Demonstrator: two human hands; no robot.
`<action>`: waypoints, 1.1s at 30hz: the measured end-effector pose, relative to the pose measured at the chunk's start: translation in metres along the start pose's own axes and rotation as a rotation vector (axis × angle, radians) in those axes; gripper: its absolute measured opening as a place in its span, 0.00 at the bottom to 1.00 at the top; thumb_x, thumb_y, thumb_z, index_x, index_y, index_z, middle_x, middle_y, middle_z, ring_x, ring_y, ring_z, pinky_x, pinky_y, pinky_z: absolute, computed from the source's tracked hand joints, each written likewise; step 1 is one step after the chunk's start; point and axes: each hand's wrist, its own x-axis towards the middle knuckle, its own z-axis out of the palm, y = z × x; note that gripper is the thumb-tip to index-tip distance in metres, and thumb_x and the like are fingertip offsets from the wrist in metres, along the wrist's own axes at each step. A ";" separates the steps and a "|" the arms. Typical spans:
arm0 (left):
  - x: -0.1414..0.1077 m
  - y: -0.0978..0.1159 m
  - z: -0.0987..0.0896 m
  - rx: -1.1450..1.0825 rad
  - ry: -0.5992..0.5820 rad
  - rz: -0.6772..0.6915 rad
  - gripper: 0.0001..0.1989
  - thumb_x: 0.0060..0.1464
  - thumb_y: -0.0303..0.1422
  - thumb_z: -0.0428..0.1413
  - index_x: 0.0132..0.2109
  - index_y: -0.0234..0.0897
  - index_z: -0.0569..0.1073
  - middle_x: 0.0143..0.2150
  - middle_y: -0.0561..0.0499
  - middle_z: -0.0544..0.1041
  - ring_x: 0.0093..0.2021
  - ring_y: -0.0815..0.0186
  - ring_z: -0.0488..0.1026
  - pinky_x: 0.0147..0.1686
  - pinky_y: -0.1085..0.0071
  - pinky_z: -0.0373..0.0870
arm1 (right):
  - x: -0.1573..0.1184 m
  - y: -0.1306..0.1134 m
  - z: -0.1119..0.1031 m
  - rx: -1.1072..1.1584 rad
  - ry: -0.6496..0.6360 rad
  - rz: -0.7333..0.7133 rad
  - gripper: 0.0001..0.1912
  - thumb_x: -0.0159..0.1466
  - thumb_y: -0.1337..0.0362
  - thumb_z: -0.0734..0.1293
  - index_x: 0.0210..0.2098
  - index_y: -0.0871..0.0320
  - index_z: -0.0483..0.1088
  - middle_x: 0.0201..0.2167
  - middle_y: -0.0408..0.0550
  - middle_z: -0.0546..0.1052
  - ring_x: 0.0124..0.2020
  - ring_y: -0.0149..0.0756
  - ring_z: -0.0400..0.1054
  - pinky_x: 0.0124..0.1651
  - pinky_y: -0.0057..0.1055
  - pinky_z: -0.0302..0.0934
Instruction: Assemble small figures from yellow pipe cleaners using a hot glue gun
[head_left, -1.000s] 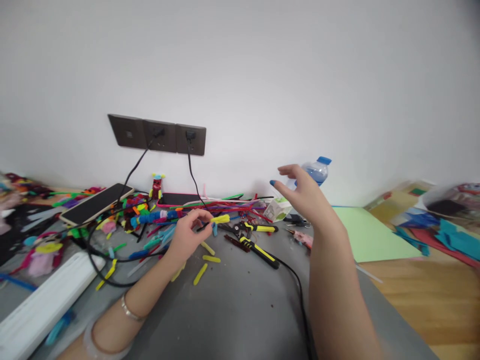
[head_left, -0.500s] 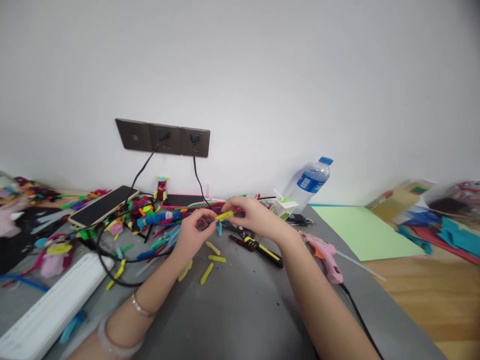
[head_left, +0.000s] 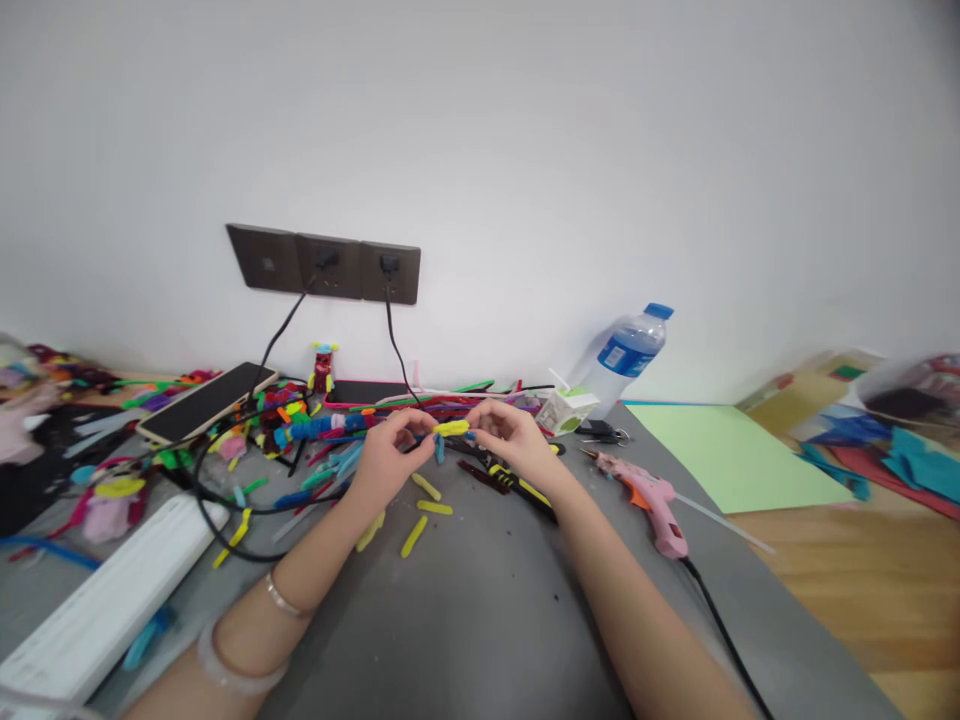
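Observation:
Between my two hands is a short piece of yellow pipe cleaner (head_left: 451, 428) with a small blue bit (head_left: 439, 450) hanging under it. My left hand (head_left: 388, 455) pinches the left end between thumb and fingers. The fingertips of my right hand (head_left: 514, 442) close on the right end. Several loose yellow pipe cleaner pieces (head_left: 434, 508) lie on the grey table (head_left: 465, 610) below the hands. Pliers with black and yellow handles (head_left: 531, 492) rest under my right wrist, partly hidden by it.
A pink glue gun (head_left: 658, 505) with a black cord lies to the right. Behind it stand a tilted water bottle (head_left: 628, 352) and a small carton (head_left: 568, 408). Left are a white power strip (head_left: 112, 595), a phone (head_left: 210, 400), looping cables and coloured pipe cleaners.
My right hand has lowered and drawn back slightly to the right, its fingertips now at the right end of the yellow piece. My left hand keeps its pinch. The view has shifted slightly.

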 end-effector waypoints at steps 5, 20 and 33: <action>0.001 -0.001 0.000 0.000 -0.001 -0.003 0.06 0.49 0.28 0.56 0.35 0.36 0.76 0.33 0.50 0.79 0.32 0.67 0.73 0.31 0.73 0.68 | -0.005 0.003 0.002 -0.018 0.041 -0.046 0.07 0.59 0.62 0.69 0.36 0.58 0.70 0.25 0.39 0.66 0.24 0.29 0.54 0.27 0.28 0.49; -0.002 0.001 0.002 0.048 -0.050 0.026 0.06 0.48 0.27 0.56 0.35 0.37 0.76 0.32 0.51 0.78 0.31 0.66 0.73 0.31 0.73 0.68 | -0.015 -0.001 0.008 -0.080 0.113 -0.014 0.05 0.61 0.61 0.67 0.35 0.55 0.68 0.23 0.39 0.62 0.24 0.32 0.55 0.28 0.29 0.49; -0.003 0.001 0.003 0.000 -0.054 0.043 0.09 0.50 0.27 0.57 0.40 0.37 0.74 0.36 0.50 0.77 0.35 0.66 0.73 0.32 0.73 0.69 | -0.013 -0.003 0.010 0.017 0.152 0.010 0.09 0.60 0.57 0.68 0.34 0.55 0.67 0.22 0.39 0.62 0.23 0.32 0.53 0.26 0.30 0.49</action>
